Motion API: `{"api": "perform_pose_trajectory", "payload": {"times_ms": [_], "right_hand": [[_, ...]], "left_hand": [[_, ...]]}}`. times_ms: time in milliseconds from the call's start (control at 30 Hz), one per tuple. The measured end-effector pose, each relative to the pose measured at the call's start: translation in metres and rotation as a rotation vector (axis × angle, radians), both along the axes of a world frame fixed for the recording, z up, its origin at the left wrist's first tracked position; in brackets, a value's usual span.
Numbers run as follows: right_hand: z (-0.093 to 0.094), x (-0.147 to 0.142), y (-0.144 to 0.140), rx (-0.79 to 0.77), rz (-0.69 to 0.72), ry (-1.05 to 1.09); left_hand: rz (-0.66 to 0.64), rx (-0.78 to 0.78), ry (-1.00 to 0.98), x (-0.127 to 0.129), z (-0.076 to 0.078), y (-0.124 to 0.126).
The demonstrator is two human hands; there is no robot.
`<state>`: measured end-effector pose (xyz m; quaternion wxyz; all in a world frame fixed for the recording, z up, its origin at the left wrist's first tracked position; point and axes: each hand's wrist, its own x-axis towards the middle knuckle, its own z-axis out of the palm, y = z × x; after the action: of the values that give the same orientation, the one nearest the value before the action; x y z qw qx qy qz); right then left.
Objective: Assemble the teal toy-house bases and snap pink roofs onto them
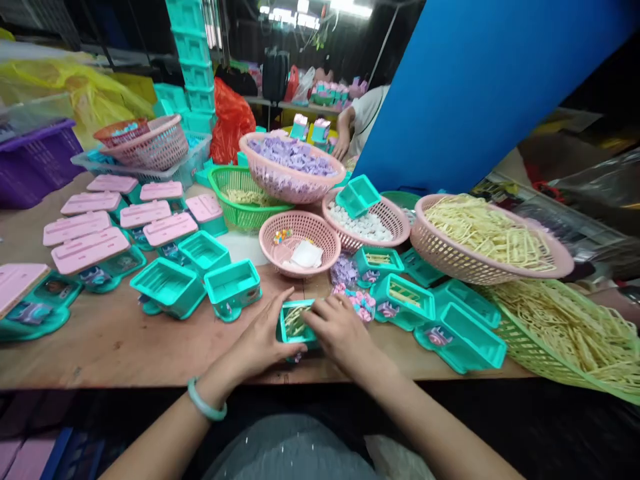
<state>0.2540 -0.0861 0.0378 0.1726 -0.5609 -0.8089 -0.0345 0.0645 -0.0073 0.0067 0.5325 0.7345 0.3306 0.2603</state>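
Note:
Near the table's front edge, my left hand (263, 333) grips the left side of a small teal plastic box (297, 305), its thumb along the near wall. Pale yellow plastic pieces (296, 323) lie inside the box. My right hand (343, 330) reaches over the box's right end with curled fingers; whatever they pinch is hidden. Just beyond my right hand is a cluster of pink and blue pieces (361, 303). Left of my hands stand open teal boxes (233, 283); to the right, more teal boxes (404, 300), some with yellow pieces inside.
Pink baskets hold purple pieces (295, 155), white pieces (365, 225) and yellow frames (490, 230). A green basket (565, 327) of yellow pieces overhangs the right edge. Pink-lidded boxes (90, 227) fill the left. A blue panel (480, 87) slants behind; another person's arm (345, 130) shows beyond.

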Motion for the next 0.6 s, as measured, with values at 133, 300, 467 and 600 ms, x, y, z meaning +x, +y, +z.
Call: {"api": "perform_pose_trajectory", "payload": {"times_ms": [133,300,467,600], "right_hand": [[-0.011,-0.012,0.009,0.075,-0.043,0.101],[-0.020,-0.016,0.017,0.046,-0.059,0.237],[-0.021,-0.018,0.023,0.014,0.041,0.339],[-0.013,-0.025,-0.014,0.140,-0.055,0.543]], "left_hand": [[-0.016,-0.020,0.056,-0.002,-0.007,0.003],[-0.001,-0.001,0.018,0.003,-0.016,0.000],[0.045,0.024,-0.022,0.002,-0.012,0.000],[0.116,0.191,-0.083,0.002,0.008,-0.019]]}}
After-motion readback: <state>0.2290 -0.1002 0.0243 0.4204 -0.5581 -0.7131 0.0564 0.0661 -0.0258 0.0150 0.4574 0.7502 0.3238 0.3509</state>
